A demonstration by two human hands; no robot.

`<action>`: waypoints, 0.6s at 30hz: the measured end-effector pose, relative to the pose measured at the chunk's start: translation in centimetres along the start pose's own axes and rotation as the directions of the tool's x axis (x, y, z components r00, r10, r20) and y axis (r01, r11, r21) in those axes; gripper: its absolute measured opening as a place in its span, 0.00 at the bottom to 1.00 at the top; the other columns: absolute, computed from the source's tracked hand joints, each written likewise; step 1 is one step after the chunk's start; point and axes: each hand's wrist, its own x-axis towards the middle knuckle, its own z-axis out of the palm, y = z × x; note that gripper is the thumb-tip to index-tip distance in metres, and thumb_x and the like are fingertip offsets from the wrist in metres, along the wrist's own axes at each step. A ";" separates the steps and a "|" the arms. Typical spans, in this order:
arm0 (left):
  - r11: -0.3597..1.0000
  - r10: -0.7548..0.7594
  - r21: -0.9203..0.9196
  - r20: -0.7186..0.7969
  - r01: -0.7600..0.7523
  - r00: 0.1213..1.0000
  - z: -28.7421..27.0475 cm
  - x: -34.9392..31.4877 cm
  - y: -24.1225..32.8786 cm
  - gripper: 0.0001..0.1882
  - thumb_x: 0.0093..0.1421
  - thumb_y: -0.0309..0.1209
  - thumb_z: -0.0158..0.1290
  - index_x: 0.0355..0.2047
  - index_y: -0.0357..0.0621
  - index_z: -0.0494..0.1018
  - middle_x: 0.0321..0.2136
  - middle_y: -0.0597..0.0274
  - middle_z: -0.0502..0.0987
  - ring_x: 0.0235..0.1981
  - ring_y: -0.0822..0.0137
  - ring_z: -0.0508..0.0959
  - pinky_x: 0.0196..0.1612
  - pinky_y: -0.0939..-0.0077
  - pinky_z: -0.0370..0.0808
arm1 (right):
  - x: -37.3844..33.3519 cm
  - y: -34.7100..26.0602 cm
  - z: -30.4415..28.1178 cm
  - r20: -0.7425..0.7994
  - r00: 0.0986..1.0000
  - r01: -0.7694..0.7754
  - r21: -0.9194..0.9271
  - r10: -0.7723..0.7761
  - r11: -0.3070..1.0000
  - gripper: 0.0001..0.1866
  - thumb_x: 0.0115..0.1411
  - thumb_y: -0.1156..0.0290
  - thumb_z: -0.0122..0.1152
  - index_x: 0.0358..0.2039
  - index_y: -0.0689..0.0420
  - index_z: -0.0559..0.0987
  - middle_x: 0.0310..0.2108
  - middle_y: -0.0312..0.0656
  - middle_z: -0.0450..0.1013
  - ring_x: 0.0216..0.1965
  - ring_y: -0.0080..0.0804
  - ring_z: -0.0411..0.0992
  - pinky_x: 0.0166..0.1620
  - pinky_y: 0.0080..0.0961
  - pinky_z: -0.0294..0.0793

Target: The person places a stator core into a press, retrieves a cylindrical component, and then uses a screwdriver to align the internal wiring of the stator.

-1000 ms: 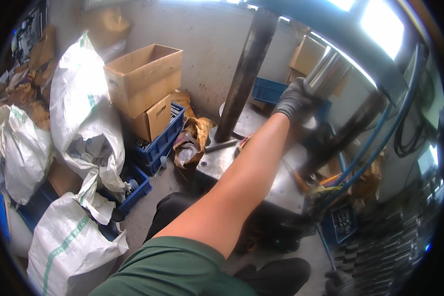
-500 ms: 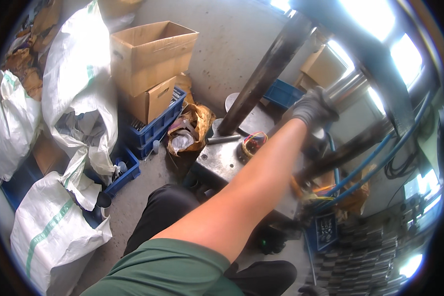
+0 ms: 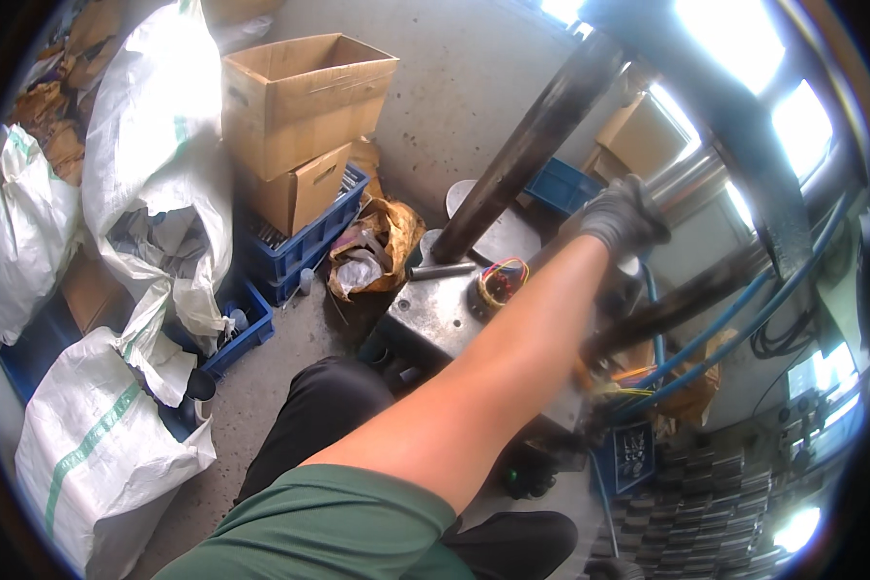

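Note:
My left arm, in a short green sleeve (image 3: pixel 329 527), reaches up and to the right across a metal machine bed (image 3: pixel 435 314). My left hand (image 3: pixel 623 217), in a dark grey glove, is closed at the lower end of a shiny metal rod (image 3: pixel 691 184) on the press. Its fingers are curled, and what they hold is hidden. Beneath the forearm, a round fitting with red and yellow wires (image 3: pixel 500 283) sits on the bed, near a short dark bar (image 3: pixel 442 272). At the bottom edge a dark grey shape (image 3: pixel 614 569) may be my right glove; its fingers do not show.
Thick dark columns (image 3: pixel 532 145) and blue hoses (image 3: pixel 735 338) frame the press. Leftward stand white woven sacks (image 3: pixel 155 126), cardboard boxes (image 3: pixel 309 101) and blue crates (image 3: pixel 309 232). A brown paper bag (image 3: pixel 377 246) lies beside the bed. Stacked metal pieces (image 3: pixel 706 503) are at lower right.
The view has shifted slightly. My left hand stays at the lower end of the rod, its fingers a little more curled in view.

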 end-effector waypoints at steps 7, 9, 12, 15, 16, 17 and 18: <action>1.000 -0.010 0.014 0.000 0.010 1.000 -0.3 -0.5 0.4 0.39 0.39 0.43 0.70 0.51 0.38 0.75 0.45 0.42 0.82 0.47 0.50 0.83 0.55 0.64 0.78 | 0.5 0.4 -0.1 -0.115 0.993 0.026 0.224 0.000 0.974 0.10 0.65 0.72 0.61 0.45 0.56 0.84 0.31 0.40 0.79 0.31 0.29 0.75 0.36 0.29 0.76; 1.000 -0.007 0.022 0.003 0.007 1.000 -0.5 -0.4 0.4 0.39 0.39 0.43 0.70 0.51 0.37 0.75 0.45 0.42 0.82 0.47 0.50 0.83 0.55 0.65 0.78 | 0.2 0.3 0.0 -0.006 1.000 0.008 0.063 -0.008 0.998 0.09 0.65 0.72 0.61 0.44 0.57 0.84 0.30 0.42 0.79 0.31 0.31 0.76 0.36 0.31 0.76; 0.999 -0.002 0.037 0.020 0.001 1.000 -0.4 -0.3 0.5 0.38 0.40 0.43 0.70 0.51 0.37 0.75 0.45 0.42 0.82 0.47 0.50 0.83 0.54 0.65 0.78 | 0.4 -0.4 -0.3 0.022 0.998 0.061 -0.040 -0.061 0.997 0.09 0.64 0.71 0.62 0.43 0.58 0.84 0.28 0.45 0.79 0.30 0.35 0.77 0.35 0.33 0.76; 0.999 -0.026 0.036 0.040 0.024 0.999 -0.5 -0.5 1.1 0.38 0.40 0.42 0.71 0.51 0.37 0.75 0.44 0.44 0.82 0.46 0.51 0.83 0.53 0.65 0.78 | 1.8 0.7 -1.7 -0.396 0.917 0.093 0.111 -0.041 0.989 0.10 0.62 0.70 0.62 0.43 0.56 0.84 0.29 0.49 0.79 0.32 0.46 0.78 0.37 0.36 0.77; 0.998 -0.052 0.030 0.042 0.051 0.998 -0.5 -0.6 1.4 0.38 0.40 0.42 0.71 0.51 0.37 0.75 0.43 0.45 0.82 0.44 0.52 0.84 0.52 0.65 0.79 | 2.8 0.8 -3.1 -0.482 0.874 0.018 0.172 0.068 0.985 0.12 0.64 0.66 0.59 0.43 0.59 0.83 0.33 0.47 0.78 0.37 0.44 0.78 0.45 0.36 0.75; 0.998 -0.046 0.037 0.056 0.044 0.997 -0.5 -0.7 1.5 0.38 0.40 0.42 0.71 0.51 0.37 0.75 0.43 0.45 0.82 0.44 0.52 0.84 0.52 0.65 0.79 | 4.0 -0.1 -4.5 -0.553 0.814 -0.047 0.242 0.178 0.969 0.16 0.65 0.62 0.56 0.43 0.62 0.81 0.36 0.45 0.78 0.42 0.43 0.77 0.53 0.35 0.73; 0.999 -0.036 0.014 0.065 0.035 0.997 -0.3 -0.7 1.4 0.38 0.39 0.42 0.72 0.51 0.37 0.75 0.43 0.45 0.82 0.44 0.53 0.84 0.52 0.66 0.79 | 5.3 -3.5 -6.1 -0.714 0.682 0.090 -0.133 -0.158 0.987 0.07 0.66 0.76 0.55 0.40 0.65 0.79 0.35 0.44 0.74 0.39 0.37 0.74 0.49 0.32 0.73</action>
